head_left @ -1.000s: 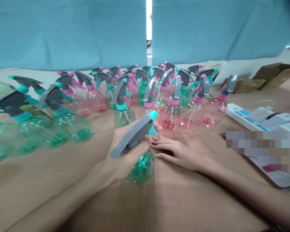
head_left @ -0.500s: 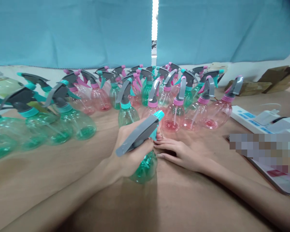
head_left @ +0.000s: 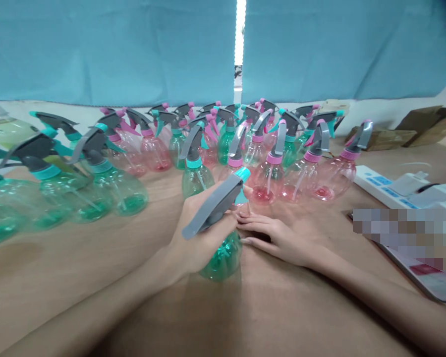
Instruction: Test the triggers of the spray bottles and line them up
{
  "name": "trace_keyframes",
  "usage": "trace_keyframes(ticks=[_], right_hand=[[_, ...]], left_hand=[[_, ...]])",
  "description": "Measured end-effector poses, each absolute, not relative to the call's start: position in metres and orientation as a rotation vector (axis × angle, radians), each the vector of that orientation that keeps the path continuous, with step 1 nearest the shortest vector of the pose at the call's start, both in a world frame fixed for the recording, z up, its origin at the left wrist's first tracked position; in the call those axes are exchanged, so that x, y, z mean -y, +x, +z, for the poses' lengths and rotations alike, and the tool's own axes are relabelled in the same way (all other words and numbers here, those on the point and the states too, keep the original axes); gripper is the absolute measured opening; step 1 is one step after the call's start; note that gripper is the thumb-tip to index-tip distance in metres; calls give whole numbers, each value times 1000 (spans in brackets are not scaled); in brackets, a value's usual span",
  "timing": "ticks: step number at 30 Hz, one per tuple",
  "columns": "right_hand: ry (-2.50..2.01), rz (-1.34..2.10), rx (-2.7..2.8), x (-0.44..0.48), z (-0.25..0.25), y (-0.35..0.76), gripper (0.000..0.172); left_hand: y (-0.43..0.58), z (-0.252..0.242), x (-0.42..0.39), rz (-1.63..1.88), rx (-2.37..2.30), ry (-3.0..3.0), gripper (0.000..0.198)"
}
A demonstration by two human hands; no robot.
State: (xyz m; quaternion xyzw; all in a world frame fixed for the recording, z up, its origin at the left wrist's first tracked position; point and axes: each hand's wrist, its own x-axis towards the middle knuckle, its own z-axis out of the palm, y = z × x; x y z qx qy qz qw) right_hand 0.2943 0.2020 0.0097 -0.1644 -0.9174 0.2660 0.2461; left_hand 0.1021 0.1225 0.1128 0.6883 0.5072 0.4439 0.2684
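My left hand [head_left: 202,235] wraps around the upper part of a green spray bottle [head_left: 223,260] that stands on the table. Its grey spray head [head_left: 215,206], with a turquoise nozzle pointing up and to the right, shows above that hand. My right hand [head_left: 273,233] lies on the table just right of the bottle. Its fingers stretch toward the bottle's side, with thumb and fingers apart; the tips seem to touch it. Just behind my hands stand another green spray bottle [head_left: 196,178] and a pink spray bottle [head_left: 265,193].
Several green spray bottles [head_left: 128,198] line the left side, and more pink and green ones crowd the back. At right are a white power strip [head_left: 379,186] with plugs, a partly blurred-out flat device [head_left: 423,277] and cardboard [head_left: 390,136]. A blue curtain [head_left: 115,54] hangs behind.
The grey spray head has shifted very slightly within my left hand's hold. My right hand stays in place beside the bottle.
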Motion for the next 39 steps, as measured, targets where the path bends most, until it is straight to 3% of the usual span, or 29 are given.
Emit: trace_keyframes(ticks=[39], right_hand=[[-466,735,2488,-200,13,293,33]], left_hand=[[101,108,-125,1217,-1311,1842,6]])
